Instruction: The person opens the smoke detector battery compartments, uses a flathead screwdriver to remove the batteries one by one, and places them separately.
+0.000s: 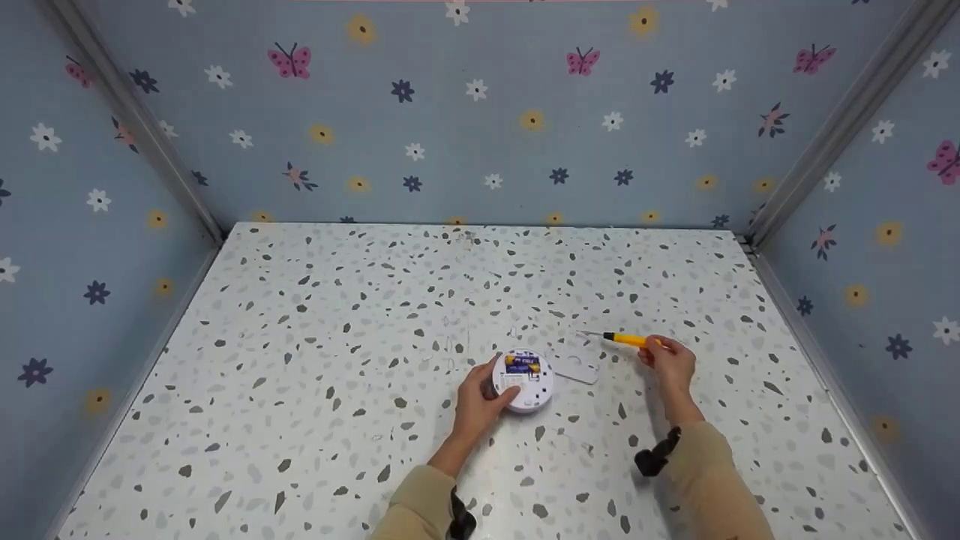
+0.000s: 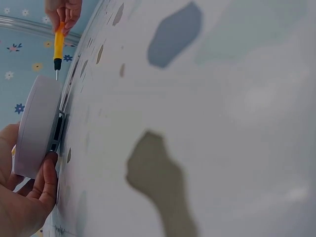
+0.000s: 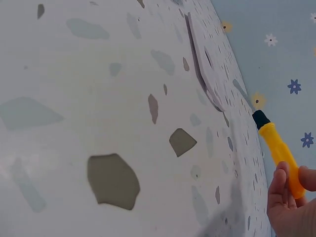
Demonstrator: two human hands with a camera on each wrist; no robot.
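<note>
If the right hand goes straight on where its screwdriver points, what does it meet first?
In the head view, the way ahead of the right hand looks free: its yellow screwdriver points past the round white device. Depth is unclear; it might touch the tabletop.

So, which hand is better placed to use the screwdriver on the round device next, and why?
Probably the right hand: it grips the yellow-handled screwdriver, while the left hand holds the round white device, its batteries exposed.
</note>
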